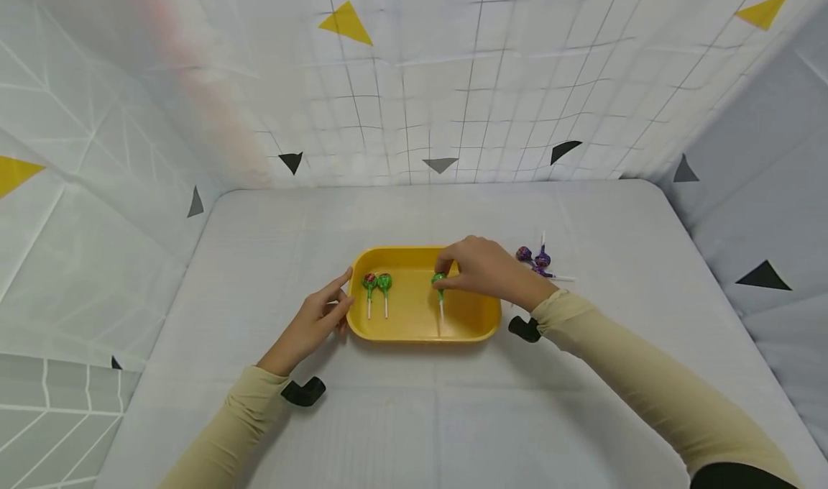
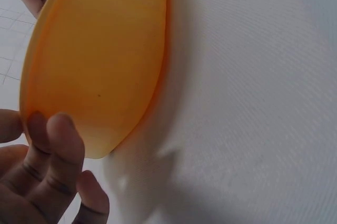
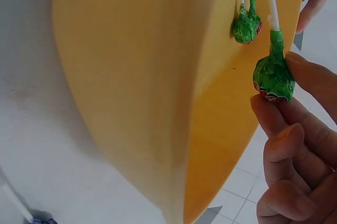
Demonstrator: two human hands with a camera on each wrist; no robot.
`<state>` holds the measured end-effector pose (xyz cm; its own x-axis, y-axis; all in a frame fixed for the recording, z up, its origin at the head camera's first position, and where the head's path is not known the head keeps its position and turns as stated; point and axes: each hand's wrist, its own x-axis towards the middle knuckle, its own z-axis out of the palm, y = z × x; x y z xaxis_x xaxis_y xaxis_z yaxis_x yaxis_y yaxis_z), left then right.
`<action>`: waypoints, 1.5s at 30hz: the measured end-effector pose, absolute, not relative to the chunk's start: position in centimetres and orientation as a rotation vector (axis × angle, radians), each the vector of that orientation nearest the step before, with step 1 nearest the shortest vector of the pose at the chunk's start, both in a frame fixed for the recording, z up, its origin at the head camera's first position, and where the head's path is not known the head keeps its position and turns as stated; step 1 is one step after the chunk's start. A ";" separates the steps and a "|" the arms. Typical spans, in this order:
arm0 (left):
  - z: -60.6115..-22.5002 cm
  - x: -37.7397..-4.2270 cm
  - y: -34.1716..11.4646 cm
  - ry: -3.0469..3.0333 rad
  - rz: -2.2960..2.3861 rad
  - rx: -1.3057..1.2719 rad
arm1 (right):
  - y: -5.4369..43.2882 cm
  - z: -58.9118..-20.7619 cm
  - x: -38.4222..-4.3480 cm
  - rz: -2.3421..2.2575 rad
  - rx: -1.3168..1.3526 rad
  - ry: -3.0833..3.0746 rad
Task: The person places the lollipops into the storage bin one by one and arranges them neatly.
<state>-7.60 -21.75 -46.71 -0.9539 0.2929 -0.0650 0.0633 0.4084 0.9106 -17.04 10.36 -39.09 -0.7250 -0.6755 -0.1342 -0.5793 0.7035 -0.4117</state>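
Note:
A yellow tray (image 1: pixel 407 334) stands on the white-covered table. My left hand (image 1: pixel 321 311) holds its left end; in the left wrist view the thumb is at the rim and the fingers lie against the outer wall. Over the tray's right half, my right hand (image 1: pixel 485 270) pinches a green-wrapped lollipop (image 3: pixel 275 74) by its candy head, the white stick pointing toward the near side. Two other green lollipops, one (image 1: pixel 369 282) with red showing on top and one (image 1: pixel 384 283) beside it, lie side by side in the tray's left part, sticks toward the near side.
Purple-wrapped lollipops (image 1: pixel 542 259) lie in a loose cluster on the table, right of the tray and beyond my right wrist. White sheets with grid lines and coloured triangles rise behind the table (image 1: pixel 388 431) and at both sides.

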 end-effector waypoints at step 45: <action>-46.6 -7.6 -21.7 2.446 1.581 0.306 | 4.0 -40.5 -18.5 -0.417 -1.086 2.606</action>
